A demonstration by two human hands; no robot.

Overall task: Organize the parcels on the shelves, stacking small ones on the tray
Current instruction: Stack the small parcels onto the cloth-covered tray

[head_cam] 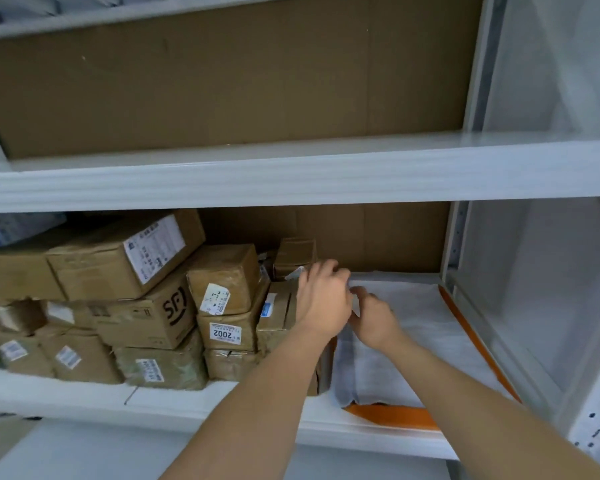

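An orange tray (395, 415) stands at the right end of the lower shelf. A flat white parcel bag (413, 327) lies on it and covers most of it. My left hand (321, 299) rests at the bag's far left corner, fingers curled on its edge, right beside a small brown box (278, 308). My right hand (374, 318) presses on the bag just to the right, fingers bent. Several taped cardboard parcels (146, 306) are piled on the shelf left of the tray, one marked 2002 (224, 332).
The white metal shelf board (187, 403) carries everything. The shelf above (291, 174) holds nothing in view and has a cardboard back panel. A white upright (465, 237) bounds the bay on the right. A small box (295, 254) stands at the back behind my left hand.
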